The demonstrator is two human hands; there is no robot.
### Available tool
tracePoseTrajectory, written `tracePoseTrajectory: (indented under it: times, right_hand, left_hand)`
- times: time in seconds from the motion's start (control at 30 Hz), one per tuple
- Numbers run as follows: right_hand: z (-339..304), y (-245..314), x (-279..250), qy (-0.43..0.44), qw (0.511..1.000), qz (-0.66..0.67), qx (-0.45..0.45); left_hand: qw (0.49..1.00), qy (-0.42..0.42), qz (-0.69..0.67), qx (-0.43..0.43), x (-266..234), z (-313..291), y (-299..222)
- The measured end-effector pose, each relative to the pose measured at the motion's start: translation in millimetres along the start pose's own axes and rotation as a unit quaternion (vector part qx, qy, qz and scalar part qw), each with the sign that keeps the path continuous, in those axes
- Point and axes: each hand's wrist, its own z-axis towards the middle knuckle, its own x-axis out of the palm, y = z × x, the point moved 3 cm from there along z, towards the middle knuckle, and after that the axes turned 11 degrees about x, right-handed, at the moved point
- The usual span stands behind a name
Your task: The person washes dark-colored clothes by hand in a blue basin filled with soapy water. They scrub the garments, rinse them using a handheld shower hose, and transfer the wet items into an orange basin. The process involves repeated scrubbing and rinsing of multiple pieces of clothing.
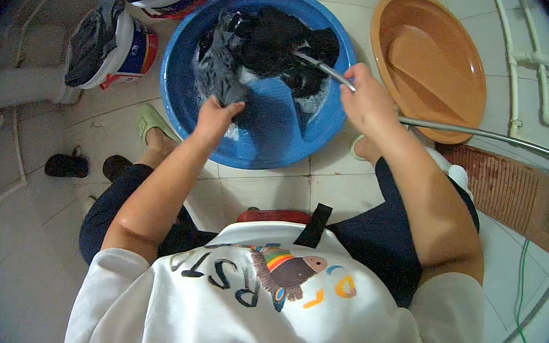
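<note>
A wide blue basin (172, 70) stands on the floor in front of me, with wet dark clothes (273, 44) and some sudsy water in it. My left hand (218, 118) is closed on the near end of a grey garment (221, 72) at the basin's left side. Over the basin's right rim, my right hand (370, 104) grips a silvery metal hose (331, 72). The hose's end points left toward the black cloth, and the rest runs off to the right behind my hand. What my fingers cover of the hose is hidden.
Two buckets (121, 50) with dark clothes stand at the left. An orange basin (431, 67) is at the back right, a brown washboard (512, 190) below it. White pipes (516, 71) run along the right wall; dark slippers (67, 165) lie at left.
</note>
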Motion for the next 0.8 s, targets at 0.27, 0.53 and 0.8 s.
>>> tracePoseTrajectory:
  times: [0.27,0.53,0.8]
  right_hand:
    - [-33.1,21.9,51.1,-0.019,0.994,0.091,-0.058]
    - [-62.1,26.7,79.0,-0.121,0.951,0.008,-0.286]
    - [-58.7,-52.3,51.7,0.339,0.834,-0.431,-0.051]
  left_hand:
    - [0.969,0.054,-0.206,-0.127,73.1,-18.4,-9.9]
    - [0.971,0.060,-0.199,-0.118,69.1,-0.4,34.6]
    - [0.973,-0.015,-0.158,-0.167,57.5,4.1,19.4]
